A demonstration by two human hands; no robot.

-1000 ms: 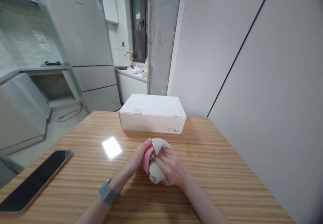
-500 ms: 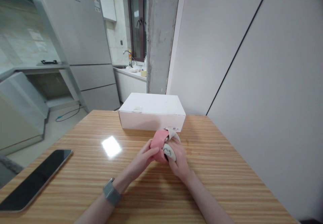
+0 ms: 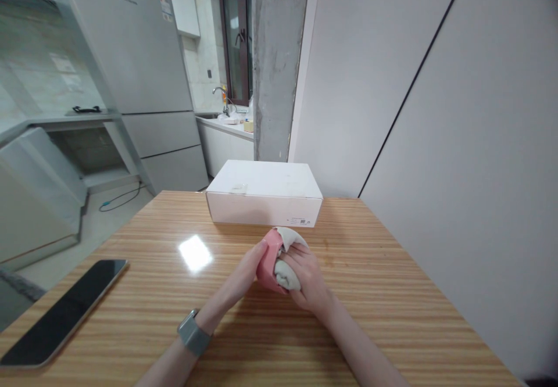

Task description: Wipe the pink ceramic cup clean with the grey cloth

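Gripping a pink object [image 3: 268, 264] in the left hand [image 3: 251, 261] and pressing a pale cloth [image 3: 286, 275] against it with the right hand [image 3: 308, 276], above the desk [image 3: 375, 294], before the white box [image 3: 264, 195].

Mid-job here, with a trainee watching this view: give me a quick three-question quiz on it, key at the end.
1. True or false: the right hand is touching the cloth.

2. Multiple choice: what is the left hand touching?
A) the phone
B) the pink item
C) the faucet

3. Fill in the colour: the box on the table is ____.

Key: 1 true; 2 B; 3 white.
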